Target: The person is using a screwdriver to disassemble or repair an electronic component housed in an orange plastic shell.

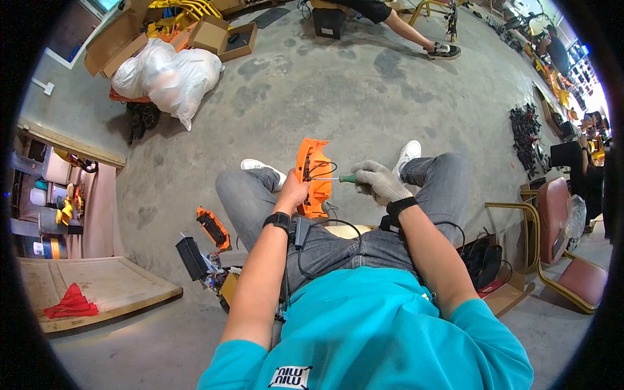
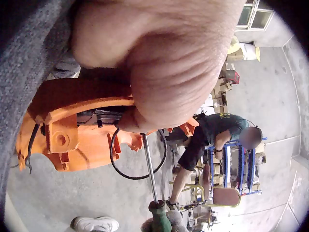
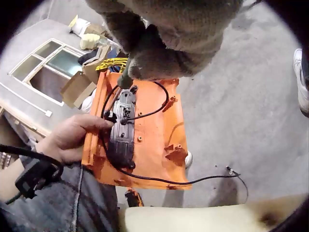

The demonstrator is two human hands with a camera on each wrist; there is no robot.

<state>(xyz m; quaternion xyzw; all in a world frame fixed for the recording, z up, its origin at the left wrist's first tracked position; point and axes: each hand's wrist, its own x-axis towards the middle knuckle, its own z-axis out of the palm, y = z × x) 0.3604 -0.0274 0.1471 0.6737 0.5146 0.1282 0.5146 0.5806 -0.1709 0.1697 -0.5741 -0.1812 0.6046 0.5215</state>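
Note:
The bare left hand (image 1: 295, 192) grips the edge of an orange plastic shell (image 1: 318, 188), which is held up between the knees. Inside the shell lies a black module (image 3: 122, 130) with a black cable looping from it; the left thumb rests by the module. The gloved right hand (image 1: 380, 182) holds a screwdriver by its green handle (image 2: 159, 215). Its metal shaft (image 2: 150, 169) reaches toward the module near the left thumb. The exact spot of the tip is hidden by the thumb in the left wrist view and by the glove in the right wrist view.
A second orange part (image 1: 213, 229) and a box of electronics (image 1: 191, 258) are on the floor at left. White bags (image 1: 170, 77) and cardboard boxes stand farther off. A chair (image 1: 558, 214) is at right. Another person's leg (image 1: 411, 32) shows at the top.

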